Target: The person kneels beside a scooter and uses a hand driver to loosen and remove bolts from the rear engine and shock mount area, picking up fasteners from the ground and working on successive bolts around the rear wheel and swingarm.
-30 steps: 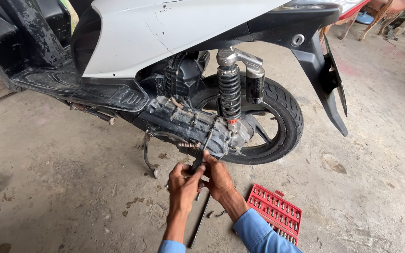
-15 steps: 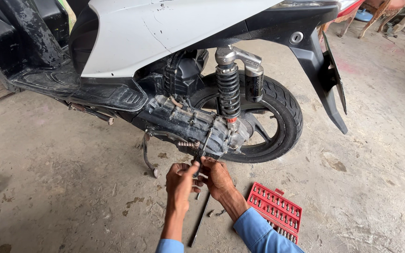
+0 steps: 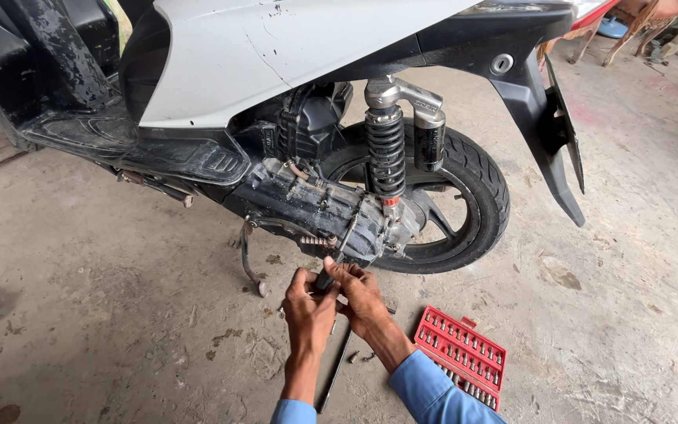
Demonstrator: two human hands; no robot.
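Floor (image 3: 80, 314): bare concrete, dusty, stained and cracked; carries everything listed here.
Scooter (image 3: 292, 55): white and black body, parked side-on; fills the upper half of the view; landmark for all places below.
Rear wheel (image 3: 480, 196): black tyre at the scooter's tail end, under the mudguard.
Engine case (image 3: 315, 208): grimy black casing low on the scooter, just ahead of the rear wheel; the work point.
Shock (image 3: 386, 153): upright coil spring with a small canister beside it, above the engine case.
Stand (image 3: 249, 263): bent metal leg below the scooter, foot on the floor.
Socket tray (image 3: 461, 353): red, open, rows of metal bits; on the floor below the rear wheel, near the right forearm.
Rod (image 3: 335, 373): long thin dark bar lying on the floor under the hands, running toward the scooter.
Left hand (image 3: 309, 310): below the engine case, fingers curled round the driver's handle.
Right hand (image 3: 362, 294): touching the left, fingers closed on the same handle; slightly nearer the case.
Driver (image 3: 339, 251): dark-handled tool held by both hands; long axis runs up and slightly right, from the hands to the lower edge of the engine case; the tip appears to meet the case, contact too small to confirm.
Room: open workshop ground, daylight; furniture legs and clutter beyond the scooter's tail.
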